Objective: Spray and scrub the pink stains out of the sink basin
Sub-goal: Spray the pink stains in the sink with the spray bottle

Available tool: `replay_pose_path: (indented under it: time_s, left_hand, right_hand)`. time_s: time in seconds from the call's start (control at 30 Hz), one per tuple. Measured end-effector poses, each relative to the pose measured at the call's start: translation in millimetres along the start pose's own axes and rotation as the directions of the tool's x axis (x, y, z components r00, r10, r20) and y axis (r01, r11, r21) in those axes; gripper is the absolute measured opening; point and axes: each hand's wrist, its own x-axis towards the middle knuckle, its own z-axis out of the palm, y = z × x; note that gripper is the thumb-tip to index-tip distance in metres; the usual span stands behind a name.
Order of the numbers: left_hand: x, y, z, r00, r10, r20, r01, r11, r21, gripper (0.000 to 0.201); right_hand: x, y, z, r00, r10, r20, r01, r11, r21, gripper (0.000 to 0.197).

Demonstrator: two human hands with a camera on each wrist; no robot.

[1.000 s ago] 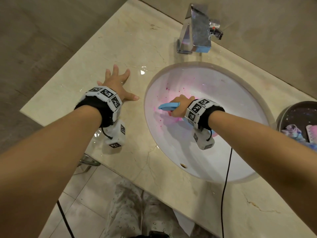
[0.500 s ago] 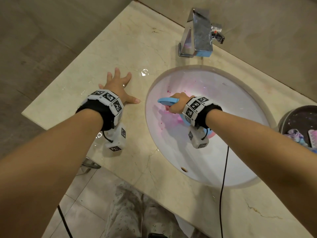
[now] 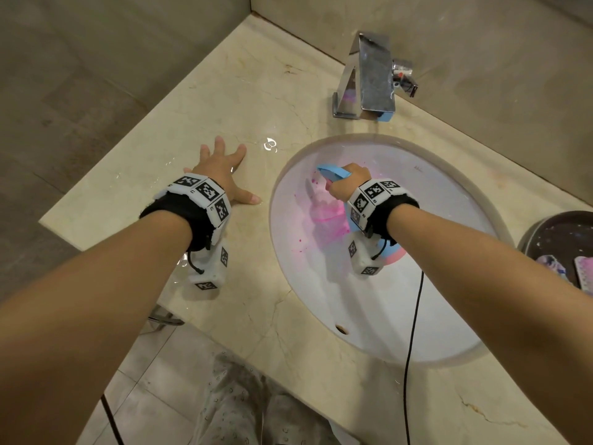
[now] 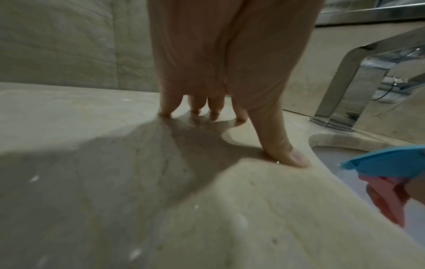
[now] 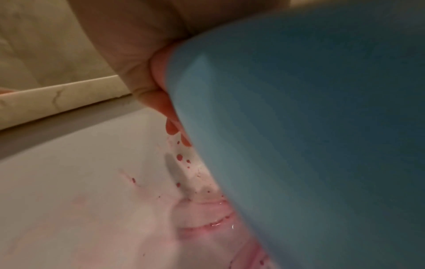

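My right hand (image 3: 346,184) grips a blue spray bottle (image 3: 332,172) with a pink trigger inside the white oval sink basin (image 3: 449,194), nozzle aimed at the left wall. The bottle (image 5: 310,136) fills the right wrist view; its nozzle (image 4: 381,159) shows at the left wrist view's right edge. Pink stains (image 3: 324,216) pool and run below the nozzle, with dark pink specks (image 5: 179,157) on the basin wall. My left hand (image 3: 221,168) lies flat with spread fingers on the marble counter (image 3: 256,91), left of the basin; its thumb (image 4: 285,149) rests near the rim.
A chrome faucet (image 3: 373,75) stands behind the basin. A dark round bowl (image 3: 558,242) holding small items sits at the right edge. A black cable (image 3: 412,332) hangs across the basin's front. Water drops (image 3: 270,144) lie on the counter. Walls close in behind and to the left.
My right hand has carried the spray bottle up and toward the basin's far left wall. The pink wet patch has spread. The left hand has stayed flat on the counter.
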Motion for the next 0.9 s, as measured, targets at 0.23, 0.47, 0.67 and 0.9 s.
replay_pose_path:
  time_s: [0.23,0.47,0.67,0.9]
  left_hand:
    - [8,-1,-2,1.0,-0.008,0.008,0.007,0.997,0.08,0.112]
    - [9,4,-5,1.0,-0.019,0.014,0.017,0.992,0.127,0.114]
    - [11,5,-5,1.0,-0.023,0.007,0.021,0.989,0.149,0.115]
    - [8,9,-7,0.999,-0.038,0.025,0.034,0.986,0.161,0.116]
  right_hand:
    - [2,7,-12,0.999,0.019,0.025,-0.022,0.992,0.128,0.002]
    - [8,8,-14,0.999,0.035,0.019,-0.038,0.987,0.159,0.014]
    - [7,26,-25,0.994,0.101,-0.038,-0.092,0.976,0.198,0.007]
    - [-14,50,-39,0.991,0.078,-0.111,-0.024,0.904,0.427,0.019]
